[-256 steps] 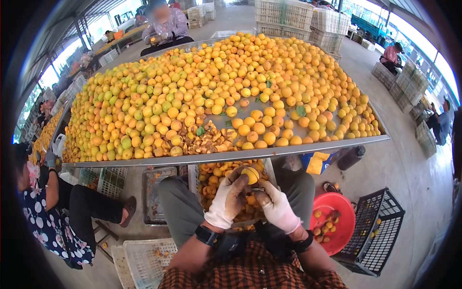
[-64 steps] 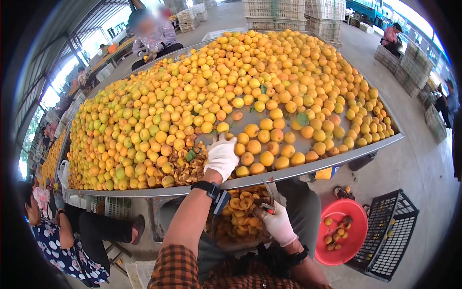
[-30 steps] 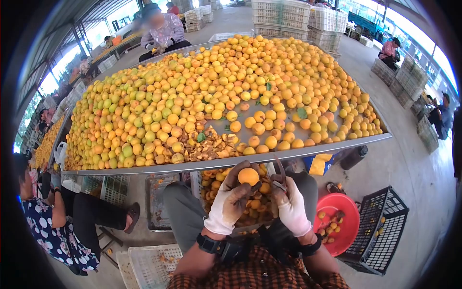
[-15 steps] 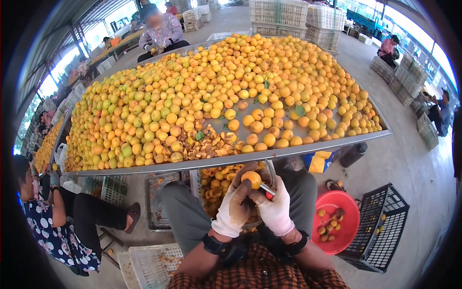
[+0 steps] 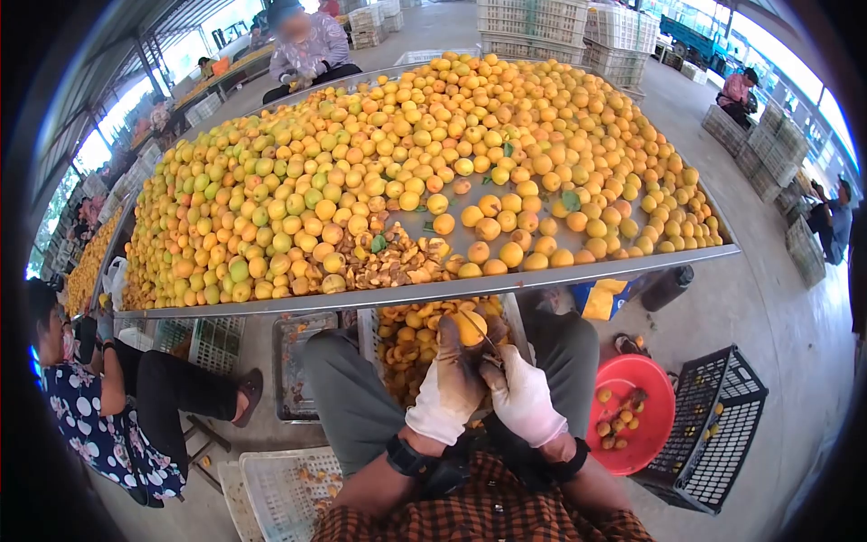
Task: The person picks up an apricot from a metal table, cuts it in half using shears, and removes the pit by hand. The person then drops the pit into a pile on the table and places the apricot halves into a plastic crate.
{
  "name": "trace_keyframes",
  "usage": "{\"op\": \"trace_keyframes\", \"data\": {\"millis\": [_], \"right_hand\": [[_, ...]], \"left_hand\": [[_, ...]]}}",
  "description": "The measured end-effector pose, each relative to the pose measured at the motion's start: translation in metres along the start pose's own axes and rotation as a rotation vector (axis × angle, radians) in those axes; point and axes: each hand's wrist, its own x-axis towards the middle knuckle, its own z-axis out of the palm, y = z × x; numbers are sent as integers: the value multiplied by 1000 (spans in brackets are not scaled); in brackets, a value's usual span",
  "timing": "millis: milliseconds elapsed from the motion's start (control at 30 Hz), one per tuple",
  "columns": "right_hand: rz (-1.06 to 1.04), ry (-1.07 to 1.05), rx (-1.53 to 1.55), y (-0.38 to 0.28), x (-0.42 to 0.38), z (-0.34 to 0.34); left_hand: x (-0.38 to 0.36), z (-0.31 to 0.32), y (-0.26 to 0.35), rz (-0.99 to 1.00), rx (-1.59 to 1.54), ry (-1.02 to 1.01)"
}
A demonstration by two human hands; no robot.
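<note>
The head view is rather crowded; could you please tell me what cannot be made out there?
Head view:
Held fruit: underside hidden by the left hand.
Blade: handle end hidden by the right hand.
Crate between the knees: floor hidden by fruit pieces.
Far-right person: hands too small.

The table (image 5: pixel 632 266) has a smooth grey metal rim with a dull sheen; the piled fruit (image 5: pixel 411 154) looks smooth-skinned and softly matt; the gloves (image 5: pixel 531 402) are matt cloth, the red basin (image 5: pixel 652 435) glossy plastic, the black crate (image 5: pixel 697 425) latticed plastic, the checked shirt (image 5: pixel 474 513) matt cloth
</note>
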Motion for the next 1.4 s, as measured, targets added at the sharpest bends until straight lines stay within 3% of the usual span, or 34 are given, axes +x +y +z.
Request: {"op": "trace_keyframes", "data": {"millis": [133,333,433,500,533,633,767,833,933,1000,1067,1133,1167,1300,1400], "right_hand": [[-3,27,-24,1,-1,1],[130,-120,-27,-1,-2,-12],[134,-142,74,3,-4,-14],[138,-168,248,12,-4,-12],[132,-165,247,12,-3,-9],[234,-65,423,11,-4,5],[177,-54,411,14,-3,-1],[83,-205,370,15,-1,-19],[124,-408,257,16,4,-39],[108,-409,243,21,3,-35],[94,-245,369,19,0,-25],[127,-223,378,26,-5,-13],[157,-205,387,29,-6,-10],[169,-313,426,30,-1,-29],[61,-480,285,27,8,-48]], "left_hand": [[1,-10,-5,8,84,-18],[-8,0,6,8,248,-92],[-7,-7,13,57,504,-108],[-5,-8,18,78,854,-107],[-5,-5,17,83,856,-113],[-14,0,1,51,292,-84],[-8,-10,1,6,210,-100],[-8,-10,20,47,537,-214],[-6,5,47,-70,1021,-268],[-7,-1,35,-6,893,-240],[-10,-8,15,46,769,-218],[-14,-10,-6,6,285,-74],[-14,-10,-6,-14,242,-128],[-14,1,22,-22,593,-183],[-13,12,48,-94,851,-208]]}}
